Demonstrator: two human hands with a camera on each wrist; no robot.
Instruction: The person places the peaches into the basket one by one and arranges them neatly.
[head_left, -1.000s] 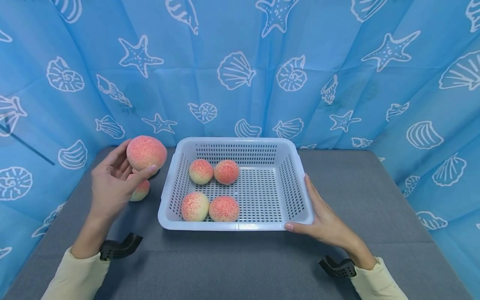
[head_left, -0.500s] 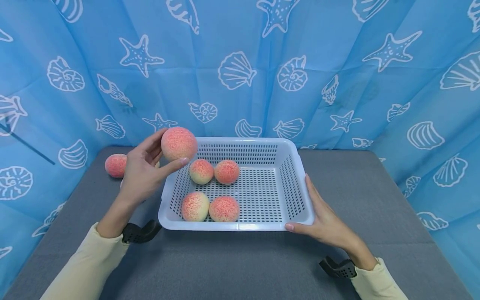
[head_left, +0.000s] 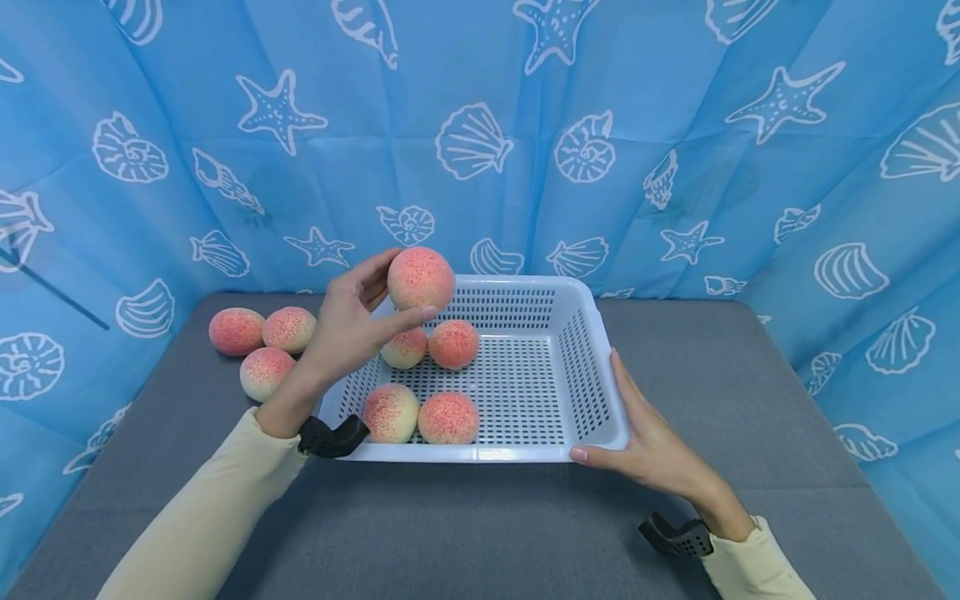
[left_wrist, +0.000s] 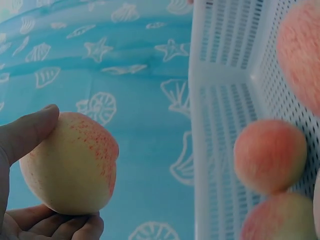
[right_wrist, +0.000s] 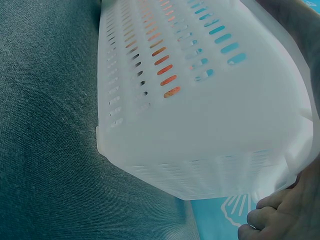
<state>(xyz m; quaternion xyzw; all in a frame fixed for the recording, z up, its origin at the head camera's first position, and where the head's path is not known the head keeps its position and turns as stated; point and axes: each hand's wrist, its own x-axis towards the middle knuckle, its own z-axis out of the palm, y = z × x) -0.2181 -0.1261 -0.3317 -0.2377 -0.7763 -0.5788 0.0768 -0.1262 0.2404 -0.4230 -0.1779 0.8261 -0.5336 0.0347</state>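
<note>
Up over the far-left corner of the basket (head_left: 600, 367), a peach (head_left: 421, 277) sits in the left hand (head_left: 348, 329), clear of everything below it. Its pink, speckled top faces the head camera; the left wrist view shows the same peach (left_wrist: 70, 162) with a pale yellow underside and a red blush on one flank. The thumb (head_left: 401, 319) presses the near side and the fingers (head_left: 367, 271) curl round the far side, so the fruit is pinched between them; in the wrist view the thumb (left_wrist: 25, 132) lies along its top and the fingertips (left_wrist: 80, 227) cup it from beneath. Inside the white slotted basket lie four more peaches: two toward the back, one (head_left: 406, 347) partly behind the hand and one (head_left: 453, 343) just beside it, and two at the front-left, touching each other (head_left: 390, 412) (head_left: 448, 417). The right hand (head_left: 648, 442) rests along the basket's right wall, fingers straight and together against the plastic, thumb at the near corner; the right wrist view shows only a few knuckles (right_wrist: 270, 220) under the rim. Left of the basket, on the grey table (head_left: 750, 400), three peaches form a close cluster (head_left: 237, 331) (head_left: 289, 328) (head_left: 266, 372). A blue curtain (head_left: 480, 125) printed with white shells and starfish closes in the table at back and sides.
</note>
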